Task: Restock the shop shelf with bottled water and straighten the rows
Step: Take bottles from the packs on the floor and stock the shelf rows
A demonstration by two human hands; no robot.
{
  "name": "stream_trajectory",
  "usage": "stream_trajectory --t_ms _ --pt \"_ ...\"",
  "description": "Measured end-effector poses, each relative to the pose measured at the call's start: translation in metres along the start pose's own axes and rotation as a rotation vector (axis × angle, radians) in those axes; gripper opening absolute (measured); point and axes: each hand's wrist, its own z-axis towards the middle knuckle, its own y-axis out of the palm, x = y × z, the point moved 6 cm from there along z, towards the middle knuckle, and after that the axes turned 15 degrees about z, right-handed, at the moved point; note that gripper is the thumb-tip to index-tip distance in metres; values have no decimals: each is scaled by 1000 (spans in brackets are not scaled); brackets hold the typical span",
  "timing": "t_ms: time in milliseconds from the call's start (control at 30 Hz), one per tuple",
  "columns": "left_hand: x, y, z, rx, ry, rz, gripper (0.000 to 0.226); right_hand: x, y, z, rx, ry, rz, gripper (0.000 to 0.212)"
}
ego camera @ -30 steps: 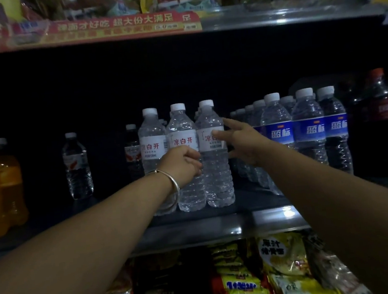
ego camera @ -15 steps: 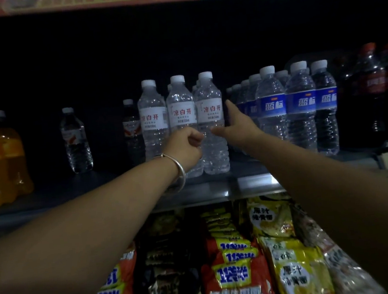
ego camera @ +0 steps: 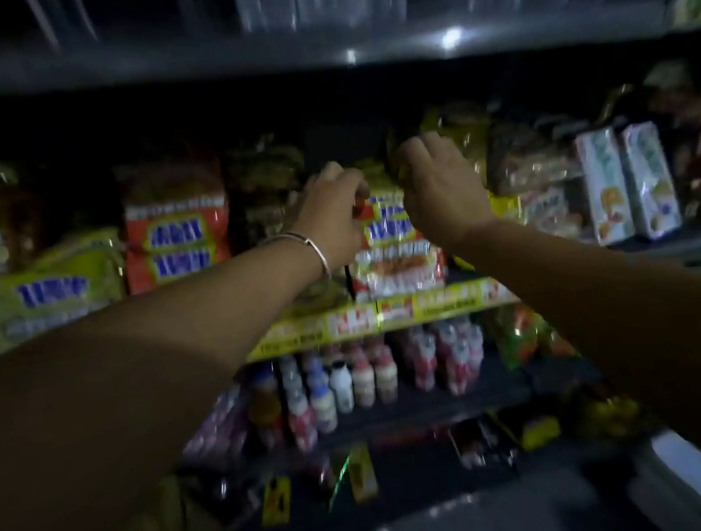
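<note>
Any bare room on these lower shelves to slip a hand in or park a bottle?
Dark gap above the red and yellow snack packets, under the grey metal shelf edge. Bare dark ledge right of the small white-and-pink bottles. Packets themselves crowded; view blurred.

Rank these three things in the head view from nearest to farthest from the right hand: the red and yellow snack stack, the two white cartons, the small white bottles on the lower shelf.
From the right hand:
1. Red and yellow snack stack, just left of it and below.
2. Two white cartons, far right on the same shelf.
3. Small white bottles, on the shelf below, lower left.
</note>
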Motion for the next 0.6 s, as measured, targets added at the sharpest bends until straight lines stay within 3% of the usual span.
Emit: stream_trajectory --t_ms 333,433,600 --pt "-53 270 -179 -356 -33 32 36 55 223 -257 -431 95 59 33" --pt "-66 355 -235 -460 -62 72 34 73 287 -340 -544 142 110 23" --pt "-80 484 -322 -624 -85 96 44 112 389 -482 -855 340 100 39"
